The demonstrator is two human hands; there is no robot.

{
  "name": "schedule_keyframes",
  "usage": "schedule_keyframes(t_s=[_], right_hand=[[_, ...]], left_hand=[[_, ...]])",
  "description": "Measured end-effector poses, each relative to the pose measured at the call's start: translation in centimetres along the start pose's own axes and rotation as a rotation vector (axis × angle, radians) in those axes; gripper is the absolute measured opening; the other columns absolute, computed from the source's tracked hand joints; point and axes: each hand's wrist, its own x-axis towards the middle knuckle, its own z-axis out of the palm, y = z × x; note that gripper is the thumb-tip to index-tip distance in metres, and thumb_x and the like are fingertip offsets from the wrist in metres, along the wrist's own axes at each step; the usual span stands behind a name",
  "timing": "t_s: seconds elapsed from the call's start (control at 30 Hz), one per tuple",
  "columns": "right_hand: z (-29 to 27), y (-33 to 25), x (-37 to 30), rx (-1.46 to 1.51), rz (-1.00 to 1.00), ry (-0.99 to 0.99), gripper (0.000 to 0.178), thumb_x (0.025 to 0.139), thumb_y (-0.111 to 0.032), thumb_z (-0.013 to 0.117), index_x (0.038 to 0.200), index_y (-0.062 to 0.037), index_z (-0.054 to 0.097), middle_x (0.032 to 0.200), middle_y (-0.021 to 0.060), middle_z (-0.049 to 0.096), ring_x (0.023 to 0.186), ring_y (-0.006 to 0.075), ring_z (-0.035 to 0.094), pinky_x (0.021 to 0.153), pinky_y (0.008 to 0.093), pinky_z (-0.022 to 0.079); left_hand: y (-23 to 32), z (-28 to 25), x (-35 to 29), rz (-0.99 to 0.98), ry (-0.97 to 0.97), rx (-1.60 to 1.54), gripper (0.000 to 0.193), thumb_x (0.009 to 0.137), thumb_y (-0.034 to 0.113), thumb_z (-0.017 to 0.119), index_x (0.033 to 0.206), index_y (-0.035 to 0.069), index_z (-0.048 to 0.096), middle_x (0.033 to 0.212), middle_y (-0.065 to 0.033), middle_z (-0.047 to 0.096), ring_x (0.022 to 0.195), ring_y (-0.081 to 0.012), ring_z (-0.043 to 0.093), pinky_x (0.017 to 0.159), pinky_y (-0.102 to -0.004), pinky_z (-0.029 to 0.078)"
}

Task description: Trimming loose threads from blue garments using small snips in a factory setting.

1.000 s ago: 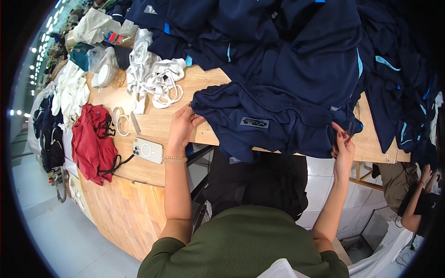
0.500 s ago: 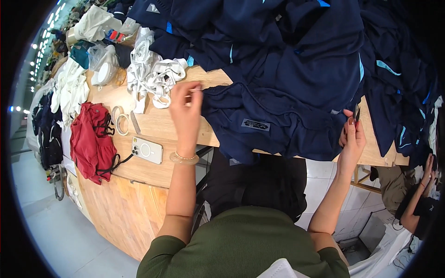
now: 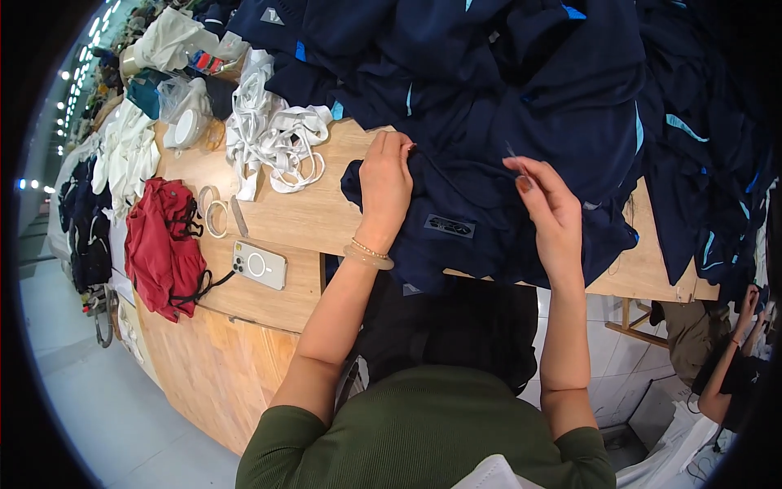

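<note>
A navy garment [image 3: 497, 224] with a small dark printed patch lies bunched at the table's near edge in front of me. My left hand [image 3: 386, 181] is closed in a pinch at its far left edge, apparently gripping the fabric; the fingertips are partly hidden. Over the garment's right part, my right hand [image 3: 547, 200] is raised with its fingers closed round what look like small thread snips [image 3: 511, 150]. Only their thin tip shows beyond the fingers, pointing away from me.
Navy garments with light-blue trim [image 3: 554, 73] are heaped across the far side. White straps [image 3: 281, 143], tape rolls [image 3: 216, 218], a phone [image 3: 259, 265] and a red cloth bag [image 3: 163, 253] lie to the left on the wooden table [image 3: 285, 220]. Another person's arm [image 3: 729, 359] shows at right.
My left hand has moved right onto the garment's edge. My right hand has come left from the garment's right end to above it, still holding the snips.
</note>
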Motion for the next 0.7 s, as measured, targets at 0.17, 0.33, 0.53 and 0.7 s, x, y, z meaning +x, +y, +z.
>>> schedule_keyframes(t_s=[0.17,0.33,0.53,0.7], right_hand=[[1.3,0.5,2.1,-0.288,-0.090,-0.102,0.022,0.084,-0.010,0.064,0.103,-0.0003,0.060,0.083,0.0112,0.056,0.073,0.0192,0.058,0.066,0.0264,0.044],[2.5,1.7,3.5,-0.410,-0.038,-0.075,0.023,0.080,-0.013,0.071,0.096,-0.0012,0.059,0.072,0.0055,0.056,0.065,0.0132,0.052,0.061,0.0244,0.042],[2.4,1.6,4.2,-0.565,-0.001,-0.127,0.024,0.079,-0.016,0.069,0.096,-0.0032,0.058,0.091,0.0117,0.066,0.083,0.0298,0.064,0.070,0.0356,0.048],[2.5,2.1,4.6,-0.618,-0.048,-0.185,0.021,0.078,-0.015,0.068,0.093,-0.0033,0.059,0.085,0.0123,0.067,0.077,0.0326,0.064,0.067,0.0369,0.049]], left_hand=[[-0.2,0.0,0.2,-0.157,-0.025,-0.133,0.003,0.088,0.001,0.054,0.087,-0.001,0.052,0.077,-0.0140,0.057,0.063,-0.0288,0.058,0.057,-0.0352,0.046],[0.0,-0.3,0.4,-0.191,-0.067,-0.289,0.005,0.088,0.002,0.056,0.092,-0.001,0.054,0.081,-0.0138,0.057,0.063,-0.0257,0.059,0.058,-0.0322,0.047],[-0.6,-0.8,0.4,-0.069,-0.117,-0.178,0.014,0.082,0.004,0.064,0.095,0.000,0.063,0.085,-0.0134,0.058,0.067,-0.0282,0.061,0.061,-0.0330,0.049],[-0.3,-0.6,0.6,-0.054,-0.101,-0.113,0.008,0.080,0.004,0.065,0.087,0.000,0.065,0.083,-0.0127,0.060,0.070,-0.0316,0.061,0.062,-0.0354,0.049]])
